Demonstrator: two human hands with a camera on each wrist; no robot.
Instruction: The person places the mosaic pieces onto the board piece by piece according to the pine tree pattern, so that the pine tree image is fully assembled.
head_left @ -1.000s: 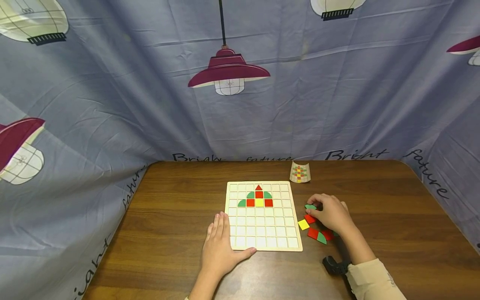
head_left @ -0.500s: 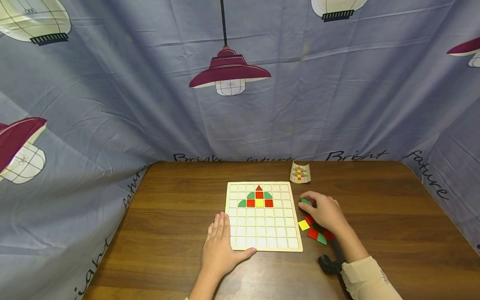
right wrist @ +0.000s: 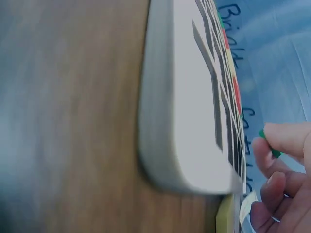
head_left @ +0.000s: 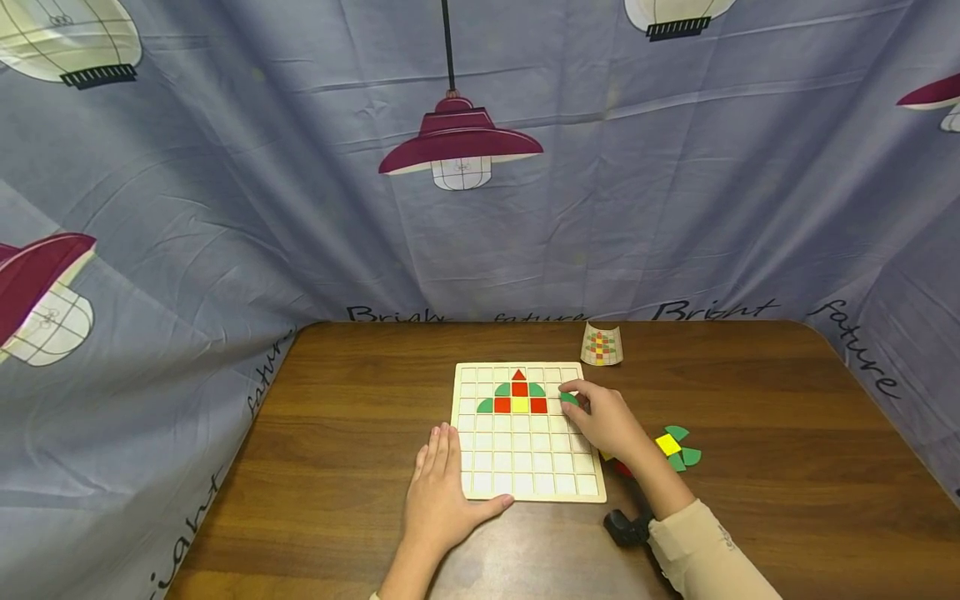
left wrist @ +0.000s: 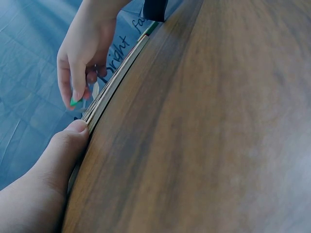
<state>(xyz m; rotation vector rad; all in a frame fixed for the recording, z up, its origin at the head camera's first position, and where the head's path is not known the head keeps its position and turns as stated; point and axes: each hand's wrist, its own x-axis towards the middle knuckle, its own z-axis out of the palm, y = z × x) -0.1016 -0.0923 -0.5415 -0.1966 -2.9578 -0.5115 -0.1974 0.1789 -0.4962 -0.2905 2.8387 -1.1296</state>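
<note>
My left hand point(head_left: 438, 500) lies with straight fingers along the left edge of a pale gridded board point(head_left: 525, 483), its thumb against the front edge. Over the board's right side, my right hand point(head_left: 609, 423) pinches a green quarter-circle tile point(head_left: 569, 398) between thumb and fingers. The right wrist view shows this green tile point(right wrist: 276, 153) raised above the board's surface. On the board, a red triangle tile point(head_left: 518, 376) tops a red square point(head_left: 520, 389) flanked by green quarter-circles. Below them runs a row with a green quarter-circle point(head_left: 485, 406), red squares and a yellow square point(head_left: 521, 405).
Right of the board lie loose tiles, among them a yellow square point(head_left: 667, 445) and several green pieces point(head_left: 691, 457); others are partly hidden under my right forearm. A curved pattern card point(head_left: 602, 346) stands behind the board's right corner. A printed curtain point(head_left: 600, 208) encloses the table.
My right hand has carried the green quarter-circle tile leftward from the loose tiles to over the board's right side. My left hand has stayed in place.
</note>
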